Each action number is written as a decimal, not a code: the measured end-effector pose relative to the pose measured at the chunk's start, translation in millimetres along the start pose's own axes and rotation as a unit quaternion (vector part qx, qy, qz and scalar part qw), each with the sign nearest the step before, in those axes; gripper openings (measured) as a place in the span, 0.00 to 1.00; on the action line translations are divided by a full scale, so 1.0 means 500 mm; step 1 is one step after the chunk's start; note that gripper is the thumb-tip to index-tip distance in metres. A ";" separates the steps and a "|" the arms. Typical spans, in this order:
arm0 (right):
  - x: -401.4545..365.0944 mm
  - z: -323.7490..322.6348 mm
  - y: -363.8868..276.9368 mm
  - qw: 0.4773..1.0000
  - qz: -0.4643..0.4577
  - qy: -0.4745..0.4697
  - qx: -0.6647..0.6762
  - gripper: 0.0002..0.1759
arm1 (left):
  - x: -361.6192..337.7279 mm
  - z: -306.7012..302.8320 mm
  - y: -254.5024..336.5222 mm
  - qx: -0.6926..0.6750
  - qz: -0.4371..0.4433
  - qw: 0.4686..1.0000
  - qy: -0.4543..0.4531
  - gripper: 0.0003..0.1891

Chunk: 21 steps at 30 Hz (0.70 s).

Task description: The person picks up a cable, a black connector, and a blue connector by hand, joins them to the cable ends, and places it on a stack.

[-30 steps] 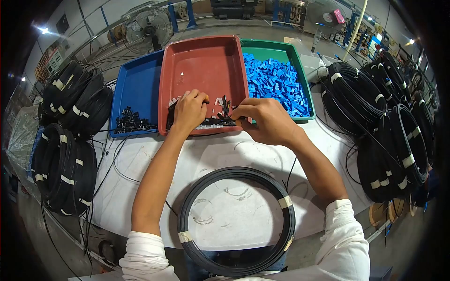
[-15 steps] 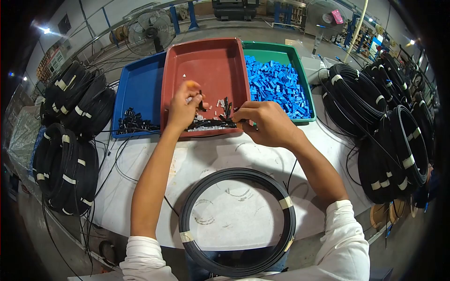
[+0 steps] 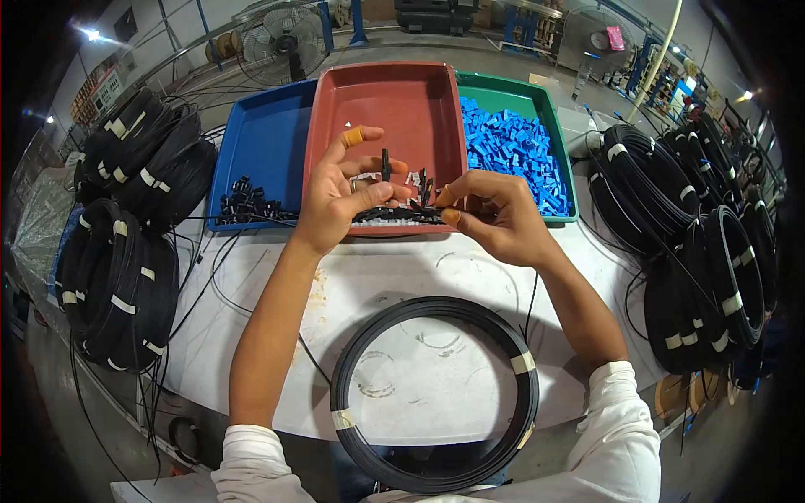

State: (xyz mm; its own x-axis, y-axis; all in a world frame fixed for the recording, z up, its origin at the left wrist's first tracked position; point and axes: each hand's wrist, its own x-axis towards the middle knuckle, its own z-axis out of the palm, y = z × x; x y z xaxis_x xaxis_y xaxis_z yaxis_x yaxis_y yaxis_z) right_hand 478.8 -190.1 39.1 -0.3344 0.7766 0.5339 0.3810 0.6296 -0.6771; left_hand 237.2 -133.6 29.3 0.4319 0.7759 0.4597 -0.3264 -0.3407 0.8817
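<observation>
Over the front of the red tray (image 3: pixel 386 92), my left hand (image 3: pixel 348 189) pinches a small black part (image 3: pixel 386 164) held upright, its index finger raised. Orange tape wraps some fingertips. My right hand (image 3: pixel 495 214) is closed at the tray's front right corner, thumb and fingertips together; whatever they hold is too small to make out. Black and clear small pieces (image 3: pixel 402 216) lie along the tray's front edge beneath both hands. A taped coil of black cable (image 3: pixel 340 369) rests at the table's front edge, close to my body.
The blue tray (image 3: pixel 264 126) at left holds small black parts (image 3: pixel 247 203). Blue clips (image 3: pixel 516 155) fill the green tray (image 3: pixel 563 155) at right. Stacked black cable coils stand at left (image 3: pixel 117 285) and right (image 3: pixel 713 277). Loose cables cross the white table (image 3: pixel 277 335). Fans stand behind.
My left hand has risen slightly and turned, now showing the upright black part clearly. My right hand remains at the tray's front corner. The whole view has shifted slightly.
</observation>
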 end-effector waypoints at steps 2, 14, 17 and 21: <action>-0.003 -0.004 -0.003 0.999 0.022 -0.008 0.036 0.08 | -0.004 0.013 0.011 0.008 0.002 1.000 -0.005 0.23; -0.005 0.000 -0.004 0.992 0.014 0.025 0.119 0.12 | -0.022 0.063 0.026 0.243 0.057 0.968 0.008 0.22; -0.003 0.004 0.005 0.992 0.001 0.038 0.124 0.13 | -0.027 0.063 0.034 0.284 0.023 0.958 -0.013 0.25; -0.006 -0.004 0.006 0.995 0.020 0.007 0.093 0.14 | -0.027 0.071 0.028 0.285 0.052 0.957 -0.012 0.23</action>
State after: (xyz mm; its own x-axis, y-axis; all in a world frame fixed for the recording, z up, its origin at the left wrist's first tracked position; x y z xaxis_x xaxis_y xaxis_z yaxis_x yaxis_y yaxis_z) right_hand 482.4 -190.6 36.7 -0.3095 0.8022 0.5106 0.2267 0.5838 -0.7796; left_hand 256.6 -168.0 39.3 0.4429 0.7118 0.5451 0.1405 -0.6556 0.7419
